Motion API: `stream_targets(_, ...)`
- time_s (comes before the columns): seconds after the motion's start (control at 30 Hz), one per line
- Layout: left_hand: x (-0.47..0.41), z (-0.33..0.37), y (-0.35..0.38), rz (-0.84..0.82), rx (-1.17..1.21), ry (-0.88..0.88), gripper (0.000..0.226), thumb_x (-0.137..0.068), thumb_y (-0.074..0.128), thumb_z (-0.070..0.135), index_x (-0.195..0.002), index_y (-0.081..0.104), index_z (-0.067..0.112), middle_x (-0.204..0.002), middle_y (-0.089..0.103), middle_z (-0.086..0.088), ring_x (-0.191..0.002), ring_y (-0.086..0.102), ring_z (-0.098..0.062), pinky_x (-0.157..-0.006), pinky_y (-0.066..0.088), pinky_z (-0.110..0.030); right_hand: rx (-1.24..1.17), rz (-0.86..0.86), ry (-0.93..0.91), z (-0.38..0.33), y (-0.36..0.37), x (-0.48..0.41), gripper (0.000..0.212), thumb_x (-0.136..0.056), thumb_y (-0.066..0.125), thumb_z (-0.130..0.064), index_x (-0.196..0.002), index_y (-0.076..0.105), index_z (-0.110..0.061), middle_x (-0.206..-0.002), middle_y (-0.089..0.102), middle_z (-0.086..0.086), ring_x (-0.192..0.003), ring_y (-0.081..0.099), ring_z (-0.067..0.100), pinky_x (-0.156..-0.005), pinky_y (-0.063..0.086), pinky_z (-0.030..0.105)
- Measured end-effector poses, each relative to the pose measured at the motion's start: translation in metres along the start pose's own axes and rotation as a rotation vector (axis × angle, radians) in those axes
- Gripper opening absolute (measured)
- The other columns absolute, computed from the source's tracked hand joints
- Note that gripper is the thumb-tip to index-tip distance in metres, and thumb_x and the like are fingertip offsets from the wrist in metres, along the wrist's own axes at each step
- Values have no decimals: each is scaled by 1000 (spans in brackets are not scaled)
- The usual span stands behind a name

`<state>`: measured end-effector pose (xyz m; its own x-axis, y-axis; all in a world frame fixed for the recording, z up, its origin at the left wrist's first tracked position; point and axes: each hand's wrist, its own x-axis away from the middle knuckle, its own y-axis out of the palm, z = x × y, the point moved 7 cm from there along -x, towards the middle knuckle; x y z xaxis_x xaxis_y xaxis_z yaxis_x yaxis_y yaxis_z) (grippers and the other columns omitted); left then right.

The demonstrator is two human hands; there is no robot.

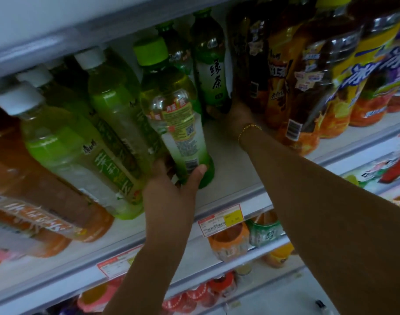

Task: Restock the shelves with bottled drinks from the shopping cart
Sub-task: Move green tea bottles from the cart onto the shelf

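The white shelf (231, 169) runs across the whole view, with a bare strip in its middle between two groups of bottles. On its right side stand dark tea bottles (308, 83) with orange and yellow labels, close together in a row. On its left side stand green tea bottles with white caps (99, 114), and more to the left orange bottles (42, 214), all leaning in the wide-angle view. Both arms reach forward and up from the lower edge to the shelf. The right arm is stretched long and goes deep, and the right hand (233, 114) is at the back of the bare strip, where its fingers wrap the bottom of a dark green bottle (211, 64) that stands upright; a thin gold bracelet (248, 130) sits on this wrist. The left arm is shorter and bent less far, and the left hand (171, 192) grasps the lower part of a green tea bottle with a lime cap (171, 114), the thumb (198, 172) pressing on its front near the barcode. This bottle stands at the front of the shelf, tilted a little, touching the white-capped bottles beside it. A price tag (220, 220) hangs on the shelf edge below the hands.
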<state>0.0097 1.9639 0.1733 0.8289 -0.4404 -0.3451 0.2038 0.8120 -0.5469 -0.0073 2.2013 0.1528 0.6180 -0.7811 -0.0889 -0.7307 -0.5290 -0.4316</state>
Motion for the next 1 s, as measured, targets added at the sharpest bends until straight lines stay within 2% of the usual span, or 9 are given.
stream_targets(0.1,-12,7,12,-30,55,-65,54,-77,73,36,-124,54,17,-106,58,13,-96,52,0,-70,36,3,170,-128,5,-6,-10,39,37,-96,46,-18,-129,47,-2,-130,53,18,-120,50,32,-98,42,35)
stream_targets(0.2,-28,10,28,-61,128,-124,57,-73,77,34,-121,54,15,-117,63,3,-105,60,-11,-85,48,-21,527,-151,-124,-16,-29,92,31,-96,41,-15,-124,52,-5,-121,58,15,-111,55,30,-90,46,33)
stream_targets(0.3,-43,21,47,-85,179,-144,55,-71,79,29,-116,56,10,-105,60,9,-96,59,-7,-66,43,0,712,-78,-319,-12,-45,136,27,-95,38,-25,-103,60,-11,-97,61,9,-87,60,27,-69,46,30)
stream_targets(0.37,-54,26,62,-88,211,-162,56,-67,82,30,-114,57,10,-98,58,10,-90,58,-6,-54,39,3,676,-12,-417,-3,-54,151,41,-92,31,-31,-84,63,-8,-83,59,10,-76,58,29,-62,45,31)
stream_targets(0.43,-64,27,78,-105,219,-175,61,-65,83,34,-114,57,10,-105,62,5,-91,57,-6,-54,37,1,597,78,-492,5,-64,157,42,-89,33,-28,-75,65,-6,-75,59,11,-68,56,29,-60,49,33)
stream_targets(0.6,-75,33,107,-277,251,-121,78,-74,77,31,-139,38,14,-136,50,-1,-121,50,-15,-92,40,-21,585,233,-576,4,-66,156,34,-85,39,-23,-71,65,-6,-69,59,9,-64,55,27,-66,36,27)
stream_targets(0.77,-84,25,108,-414,323,-141,66,-78,72,10,-136,42,16,-135,52,1,-120,50,-12,-85,41,-18,599,246,-547,7,-63,154,34,-87,37,-24,-74,63,-7,-72,57,9,-65,52,25,-66,41,31)
stream_targets(0.9,-86,30,108,-372,299,-93,70,-72,79,16,-132,43,13,-122,55,3,-100,48,-4,-56,40,0,669,262,-508,11,-58,153,36,-91,34,-25,-81,63,-7,-76,57,9,-68,51,27,-67,44,37)
stream_targets(1.0,-86,27,114,-448,276,-68,65,-76,75,20,-133,44,18,-128,54,3,-106,47,-5,-70,39,-6,756,301,-487,10,-56,157,38,-94,33,-27,-82,63,-8,-75,58,9,-70,52,28,-71,41,37)
